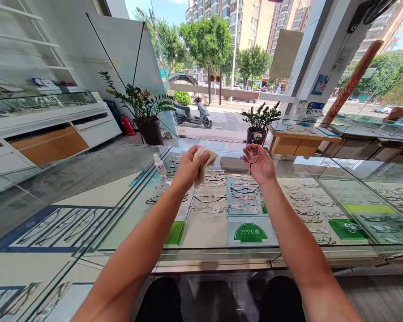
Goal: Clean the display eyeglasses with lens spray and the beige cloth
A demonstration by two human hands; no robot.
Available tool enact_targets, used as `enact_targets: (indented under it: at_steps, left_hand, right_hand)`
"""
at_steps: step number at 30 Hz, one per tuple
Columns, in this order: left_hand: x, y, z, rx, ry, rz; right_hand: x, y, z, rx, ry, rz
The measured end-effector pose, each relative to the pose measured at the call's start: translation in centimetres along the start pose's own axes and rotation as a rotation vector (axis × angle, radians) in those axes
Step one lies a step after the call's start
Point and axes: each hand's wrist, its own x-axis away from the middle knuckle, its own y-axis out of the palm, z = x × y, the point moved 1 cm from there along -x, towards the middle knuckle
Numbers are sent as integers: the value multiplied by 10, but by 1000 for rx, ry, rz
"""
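Observation:
My left hand (pixel 190 167) is closed on a beige cleaning cloth (pixel 204 162), which hangs folded from the thumb and fingers above the glass display counter. Across from it, my right hand (pixel 262 165) is raised palm up and holds a pair of eyeglasses (pixel 250 156) by the fingers; a round lens and a thin dark part show, the rest being hard to make out. The cloth and the glasses are apart. A small white spray bottle (pixel 160 165) stands upright on the counter glass, left of my left hand.
Under the glass counter (pixel 201 252) lie rows of eyeglass frames (pixel 210 197) and a green-and-white brand card (pixel 250 233). Beyond it stand two potted plants (pixel 149 129) (pixel 256 135) before a glass door. Another display case (pixel 40 96) runs along the left wall.

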Motion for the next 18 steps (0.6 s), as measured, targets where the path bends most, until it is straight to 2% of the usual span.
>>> enact_targets:
  at_steps: [9,14,18]
  left_hand:
    - [15,18,3,-82,63,-274]
    - [15,20,0,-81,77,-267]
    - [16,23,-4,-133,130,-236]
  right_hand:
    - [10,17,28,162,44,-145]
    - [15,21,37,219,34,-213]
    - [19,25,44,295,37,-195]
